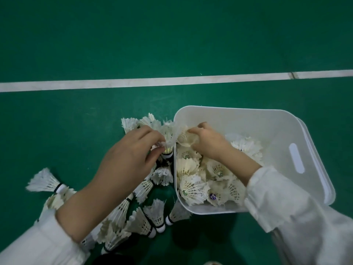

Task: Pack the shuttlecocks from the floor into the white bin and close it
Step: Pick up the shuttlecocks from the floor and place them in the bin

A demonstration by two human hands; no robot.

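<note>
The white bin (271, 127) stands open on the green floor at the right, with several white feather shuttlecocks (193, 190) lying inside it. Many more shuttlecocks (145, 220) are heaped on the floor just left of the bin. My left hand (131, 159) hovers over this heap beside the bin's left wall, fingers pinched on a shuttlecock (168, 138) with a black band. My right hand (206, 140) is inside the bin near its far left corner, closed around another shuttlecock (186, 139). Both wrists wear white sleeves.
A white court line (172, 81) crosses the green floor beyond the bin. A slot handle (296, 158) is cut into the bin's right wall, and a white lid edge (313, 150) shows under that side. One shuttlecock (44, 181) lies apart at the left.
</note>
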